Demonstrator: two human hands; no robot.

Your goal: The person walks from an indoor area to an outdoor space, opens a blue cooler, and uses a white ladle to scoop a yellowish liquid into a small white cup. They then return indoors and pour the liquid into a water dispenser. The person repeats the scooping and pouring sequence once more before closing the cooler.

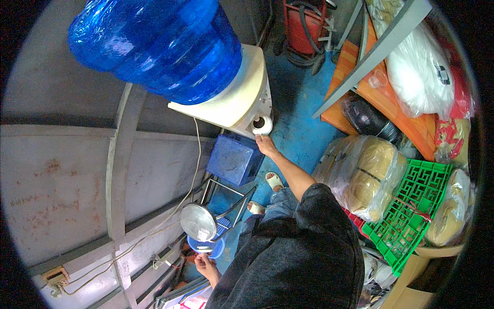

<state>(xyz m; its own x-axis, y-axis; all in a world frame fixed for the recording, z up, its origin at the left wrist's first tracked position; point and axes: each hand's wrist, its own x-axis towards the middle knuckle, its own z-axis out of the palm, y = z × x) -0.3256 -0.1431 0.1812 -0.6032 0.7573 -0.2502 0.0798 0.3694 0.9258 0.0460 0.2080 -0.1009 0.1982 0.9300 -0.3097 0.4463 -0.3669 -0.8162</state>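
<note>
White, round and dark-mouthed, a cup (263, 125) is grasped in the right hand (265, 145) at the front of a cream plastic water dispenser (218, 112), far in the scene; a large translucent blue water bottle (159, 49) sits on the dispenser; nearer and to the left, the left hand (206, 266) pinches a small flat white piece (204, 250) near a round silvery metal stool seat (198, 222)

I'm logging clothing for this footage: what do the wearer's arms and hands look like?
The left hand and right hand are bare, with no gloves, and no watch shows. A loose, faded-black sleeve ends near the right elbow, leaving that forearm uncovered.
</note>
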